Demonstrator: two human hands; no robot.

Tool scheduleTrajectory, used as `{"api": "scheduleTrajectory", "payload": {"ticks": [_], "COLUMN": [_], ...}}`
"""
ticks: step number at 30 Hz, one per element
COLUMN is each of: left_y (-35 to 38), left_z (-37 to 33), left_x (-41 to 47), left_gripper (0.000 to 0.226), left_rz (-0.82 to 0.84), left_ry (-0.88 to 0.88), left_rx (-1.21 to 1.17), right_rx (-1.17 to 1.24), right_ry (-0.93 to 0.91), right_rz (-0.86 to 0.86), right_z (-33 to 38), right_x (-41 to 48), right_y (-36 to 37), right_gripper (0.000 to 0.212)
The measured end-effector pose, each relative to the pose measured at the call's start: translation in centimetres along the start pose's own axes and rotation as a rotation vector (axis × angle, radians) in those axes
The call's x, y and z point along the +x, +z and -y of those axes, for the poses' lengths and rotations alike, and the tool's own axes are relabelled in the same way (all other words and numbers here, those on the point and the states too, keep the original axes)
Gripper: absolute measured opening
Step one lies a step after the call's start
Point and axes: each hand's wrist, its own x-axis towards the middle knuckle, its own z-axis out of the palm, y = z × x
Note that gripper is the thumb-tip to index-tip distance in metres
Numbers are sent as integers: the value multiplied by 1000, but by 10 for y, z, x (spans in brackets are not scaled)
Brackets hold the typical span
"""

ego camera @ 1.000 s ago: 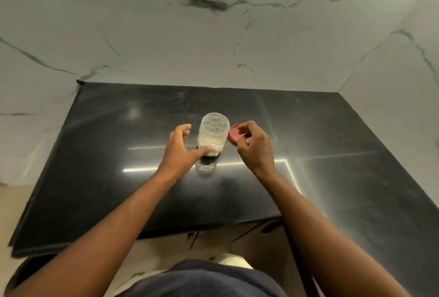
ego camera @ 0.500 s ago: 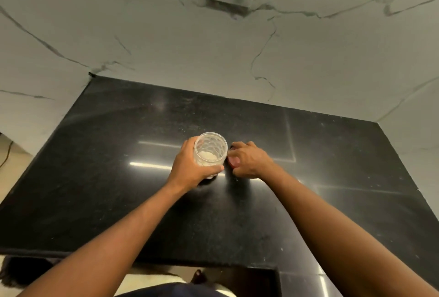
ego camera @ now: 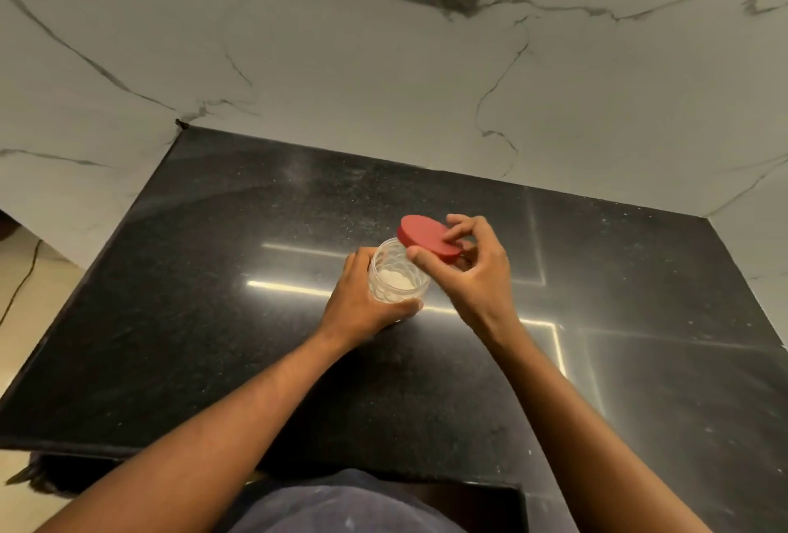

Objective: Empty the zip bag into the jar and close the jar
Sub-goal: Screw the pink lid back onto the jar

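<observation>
The left hand grips the clear jar, fingers curled around its wall. The right hand pinches the red lid, tilted, at the jar's far right rim. No readable writing shows.

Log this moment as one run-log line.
left hand: grips jar | right hand: holds red lid tilted at jar rim | jar: not yet closed

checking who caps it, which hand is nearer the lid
Right. The right hand pinches the lid; the left hand grips the jar, not touching the lid.
</observation>
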Motion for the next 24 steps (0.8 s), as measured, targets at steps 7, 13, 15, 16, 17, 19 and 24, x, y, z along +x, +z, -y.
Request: {"api": "scheduleTrajectory", "payload": {"ticks": [7, 13, 15, 16, 17, 19, 24], "left_y": [0, -1, -1, 0, 0, 1, 1], "left_z": [4, 7, 9, 10, 11, 11, 13], "left_x": [3, 6, 7, 7, 8, 9, 9], "left_gripper": [93, 88, 87, 87, 88, 89, 94], "left_rz": [-1, -1, -2, 0, 2, 0, 3], "left_ry": [17, 22, 20, 19, 19, 22, 54], "left_rx": [28, 58, 66, 70, 77, 92, 115], "right_rx": [-321, -364, -416, -450, -482, -558, -932], "right_ry": [-184, -117, -93, -78, -63, -48, -52], "right_rz": [177, 276, 313, 331, 342, 334, 232], "right_z": [3, -2, -3, -3, -2, 1, 19], "right_x": [-3, -7, -6, -5, -4, -1, 10], "right_y": [16, 18, 20, 21, 21, 23, 27], "right_gripper": [53, 82, 92, 96, 99, 101, 96]}}
